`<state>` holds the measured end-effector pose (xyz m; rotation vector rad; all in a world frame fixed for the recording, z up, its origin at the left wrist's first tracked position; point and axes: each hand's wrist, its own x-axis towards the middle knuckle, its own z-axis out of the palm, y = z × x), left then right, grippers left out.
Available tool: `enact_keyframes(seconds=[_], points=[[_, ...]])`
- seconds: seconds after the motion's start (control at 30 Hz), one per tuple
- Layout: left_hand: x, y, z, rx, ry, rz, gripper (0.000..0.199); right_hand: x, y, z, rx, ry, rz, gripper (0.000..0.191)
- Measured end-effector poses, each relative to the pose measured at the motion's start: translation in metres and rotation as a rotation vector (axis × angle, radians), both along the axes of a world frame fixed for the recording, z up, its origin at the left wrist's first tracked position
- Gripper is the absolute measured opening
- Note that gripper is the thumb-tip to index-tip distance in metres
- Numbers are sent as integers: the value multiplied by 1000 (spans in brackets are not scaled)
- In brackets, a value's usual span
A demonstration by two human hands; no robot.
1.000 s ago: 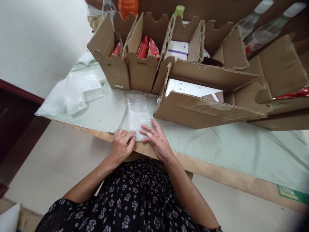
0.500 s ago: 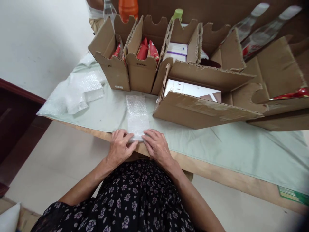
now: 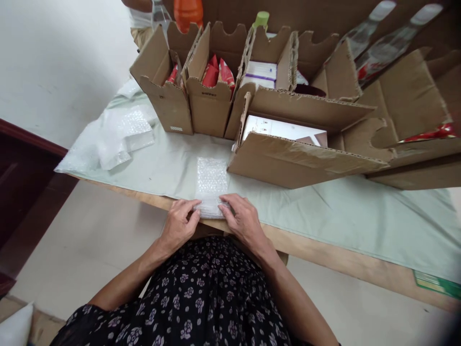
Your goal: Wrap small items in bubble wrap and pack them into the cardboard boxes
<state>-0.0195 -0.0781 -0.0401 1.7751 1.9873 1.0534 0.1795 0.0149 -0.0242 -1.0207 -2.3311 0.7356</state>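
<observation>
A narrow strip of bubble wrap (image 3: 212, 178) lies at the table's front edge, its near end folded or rolled into a thicker layer. My left hand (image 3: 182, 218) grips the left side of that fold between thumb and fingers. On the right side, my right hand (image 3: 242, 215) pinches the same fold, thumb below and fingers on top. Whether anything is wrapped inside the fold cannot be made out.
More bubble wrap (image 3: 126, 137) is heaped on the green cloth (image 3: 306, 211) at left. Behind stand open cardboard boxes (image 3: 211, 113) holding red packets and cartons; one box (image 3: 306, 166) sits nearer, at right. Bottles (image 3: 396, 45) are farther back. Part of another person (image 3: 140, 19) shows at top left.
The bubble wrap's near end has been folded over further, so the flat strip beyond it is shorter. Strip and hands have shifted slightly right and nearer to me.
</observation>
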Motion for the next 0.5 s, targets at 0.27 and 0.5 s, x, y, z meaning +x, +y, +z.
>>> enact_keyframes(seconds=[0.27, 0.5], points=[[-4, 15, -5, 17, 88, 22, 23, 5, -16, -13, 243, -88, 135, 25], [-6, -3, 9, 143, 110, -173, 26, 3, -7, -13, -5, -15, 125, 27]])
